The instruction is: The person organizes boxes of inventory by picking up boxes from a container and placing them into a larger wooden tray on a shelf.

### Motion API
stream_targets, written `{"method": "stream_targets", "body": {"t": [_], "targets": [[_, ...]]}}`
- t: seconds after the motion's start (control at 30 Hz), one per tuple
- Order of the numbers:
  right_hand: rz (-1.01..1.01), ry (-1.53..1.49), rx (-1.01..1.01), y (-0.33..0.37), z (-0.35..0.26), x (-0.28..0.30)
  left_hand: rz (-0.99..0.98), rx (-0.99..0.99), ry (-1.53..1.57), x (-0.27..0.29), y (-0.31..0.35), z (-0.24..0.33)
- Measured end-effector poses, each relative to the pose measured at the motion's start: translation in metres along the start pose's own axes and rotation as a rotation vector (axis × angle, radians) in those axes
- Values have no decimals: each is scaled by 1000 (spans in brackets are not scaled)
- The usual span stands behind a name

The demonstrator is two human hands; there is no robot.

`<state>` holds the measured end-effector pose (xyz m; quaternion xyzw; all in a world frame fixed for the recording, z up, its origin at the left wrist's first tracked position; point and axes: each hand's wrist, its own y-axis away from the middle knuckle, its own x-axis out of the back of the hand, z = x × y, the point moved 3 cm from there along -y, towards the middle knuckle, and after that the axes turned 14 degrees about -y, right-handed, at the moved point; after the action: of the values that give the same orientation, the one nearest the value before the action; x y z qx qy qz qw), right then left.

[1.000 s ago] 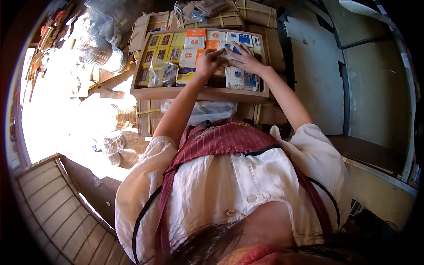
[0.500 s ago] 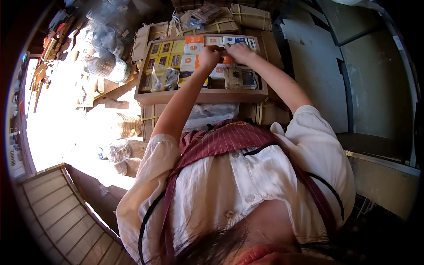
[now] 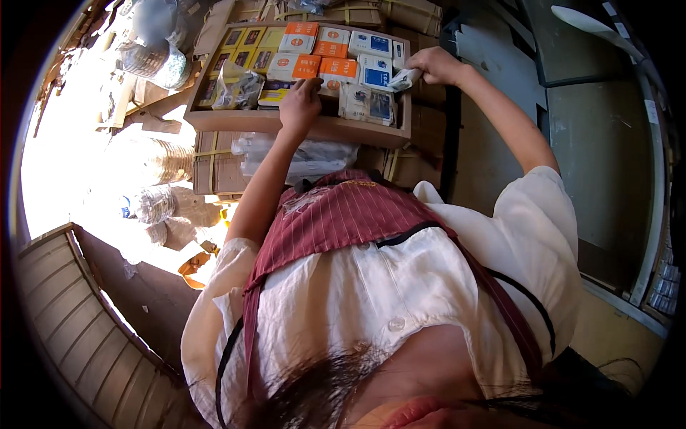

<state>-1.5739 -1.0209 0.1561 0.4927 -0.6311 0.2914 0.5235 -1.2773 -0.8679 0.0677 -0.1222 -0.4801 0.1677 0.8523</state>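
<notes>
A shallow cardboard tray (image 3: 300, 123) lies ahead of me, filled with small boxes. At its right edge my right hand (image 3: 437, 66) is closed, pinching a small clear plastic packet (image 3: 404, 79). My left hand (image 3: 300, 106) is over the tray's front middle, fingers curled in at the lower edge of an orange-and-white box (image 3: 294, 66); whatever they hold, if anything, is hidden. Blue-and-white boxes (image 3: 374, 70) sit beside the packet. Yellow boxes (image 3: 246, 37) fill the left part. A clear bag of small dark parts (image 3: 239, 91) and a bagged box (image 3: 366, 104) lie toward the front.
Strapped cartons (image 3: 216, 166) are stacked under and behind the tray, with clear plastic wrap (image 3: 325, 157) below its front. Plastic bottles (image 3: 155, 204) stand on the bright left side. A slatted panel (image 3: 89, 314) is at lower left; a large grey cabinet (image 3: 600, 143) stands right.
My right hand has moved right, away from my left, and now shows a clear packet in its fingers. My left hand has drawn back toward me. The view has shifted, so the tray sits higher and further left.
</notes>
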Motion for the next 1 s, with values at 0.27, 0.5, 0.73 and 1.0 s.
{"method": "stream_targets", "body": {"t": [0.27,0.5,0.73,1.0], "targets": [[-121,222,289,-15,6,-4,46,-16,-115,7,2,13],[-239,271,461,-18,-7,6,63,-24,-92,8,0,11],[-295,3,331,-31,2,-13,41,-30,-137,10,0,18],[-48,42,-95,-4,4,-36,56,-48,-177,7,-1,21]]}}
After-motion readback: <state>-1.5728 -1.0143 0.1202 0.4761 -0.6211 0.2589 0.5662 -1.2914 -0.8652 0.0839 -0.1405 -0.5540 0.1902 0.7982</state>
